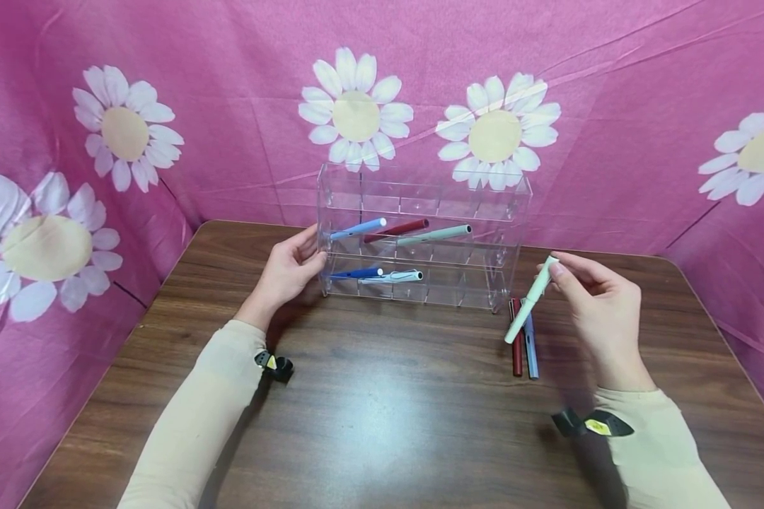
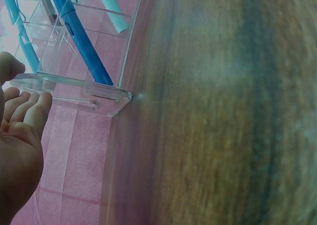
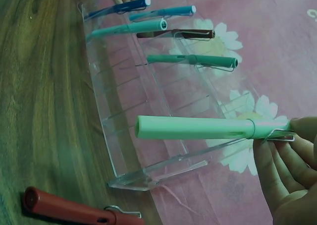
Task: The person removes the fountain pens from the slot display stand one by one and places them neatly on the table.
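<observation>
A clear acrylic rack stands on the wooden table with several pens lying in its slots, among them a dark blue pen and a red pen. My left hand rests against the rack's left side wall, fingers wrapped on its edge. My right hand pinches a pale green pen by its clip end and holds it tilted above the table, right of the rack; this pale green pen points toward the rack. Below it lie a dark red pen and a blue pen.
Pink cloth with white daisies walls in the table at the back and both sides. The dark red pen lies close to the rack's right foot. Bare wood stretches in front of the rack toward me.
</observation>
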Demonstrator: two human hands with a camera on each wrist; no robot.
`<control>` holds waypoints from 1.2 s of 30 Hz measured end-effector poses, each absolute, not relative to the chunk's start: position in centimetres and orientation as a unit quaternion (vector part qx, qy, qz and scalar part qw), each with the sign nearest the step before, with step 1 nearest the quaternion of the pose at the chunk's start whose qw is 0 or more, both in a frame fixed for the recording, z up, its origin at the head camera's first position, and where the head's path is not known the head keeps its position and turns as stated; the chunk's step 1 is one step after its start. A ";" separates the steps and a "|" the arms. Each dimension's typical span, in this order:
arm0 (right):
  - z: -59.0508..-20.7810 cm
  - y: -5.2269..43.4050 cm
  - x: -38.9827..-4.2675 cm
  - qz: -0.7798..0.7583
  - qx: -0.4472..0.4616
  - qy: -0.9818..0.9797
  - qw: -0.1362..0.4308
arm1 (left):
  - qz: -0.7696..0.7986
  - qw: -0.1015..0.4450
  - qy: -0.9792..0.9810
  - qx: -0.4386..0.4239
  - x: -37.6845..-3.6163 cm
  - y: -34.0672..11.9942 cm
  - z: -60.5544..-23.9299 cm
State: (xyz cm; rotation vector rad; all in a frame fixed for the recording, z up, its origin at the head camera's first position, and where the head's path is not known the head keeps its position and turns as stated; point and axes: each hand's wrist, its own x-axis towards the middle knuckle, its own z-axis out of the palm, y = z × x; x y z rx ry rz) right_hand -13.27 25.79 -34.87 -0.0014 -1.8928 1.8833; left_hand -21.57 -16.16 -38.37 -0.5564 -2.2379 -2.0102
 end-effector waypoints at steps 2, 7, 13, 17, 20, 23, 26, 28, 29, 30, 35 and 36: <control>-35.0 26.0 -13.3 0.684 -0.002 -0.691 0.234 | -0.658 0.040 -0.730 -0.182 -21.6 -16.2 -38.4; -35.4 26.5 -13.3 0.678 -0.017 -0.698 0.230 | -0.655 0.041 -0.731 -0.184 -21.6 -16.1 -38.3; -35.7 27.1 -13.4 0.677 -0.038 -0.702 0.218 | -0.655 0.040 -0.731 -0.185 -21.6 -16.1 -38.3; -36.0 27.4 -13.4 0.674 -0.042 -0.706 0.214 | -0.654 0.040 -0.733 -0.183 -21.6 -16.1 -38.3; -36.2 27.8 -13.4 0.657 -0.050 -0.723 0.208 | -0.655 0.039 -0.732 -0.182 -21.5 -16.1 -38.2; -36.6 28.1 -13.5 0.651 -0.056 -0.731 0.197 | -0.655 0.039 -0.733 -0.181 -21.5 -16.1 -38.2; -37.0 28.5 -13.5 0.656 -0.059 -0.729 0.187 | -0.654 0.039 -0.733 -0.180 -21.5 -16.2 -38.3; -37.2 28.7 -13.5 0.660 -0.058 -0.727 0.180 | -0.655 0.038 -0.733 -0.179 -21.5 -16.2 -38.3; -37.3 28.8 -13.5 0.661 -0.057 -0.727 0.176 | -0.655 0.037 -0.734 -0.179 -21.5 -16.2 -38.3; -37.5 28.9 -13.6 0.661 -0.056 -0.728 0.171 | -0.654 0.037 -0.734 -0.178 -21.5 -16.2 -38.3; -38.1 29.4 -13.6 0.629 -0.060 -0.760 0.150 | -0.652 0.036 -0.736 -0.177 -21.6 -16.2 -38.3; -38.2 29.5 -13.6 0.616 -0.063 -0.771 0.147 | -0.651 0.036 -0.737 -0.177 -21.6 -16.2 -38.3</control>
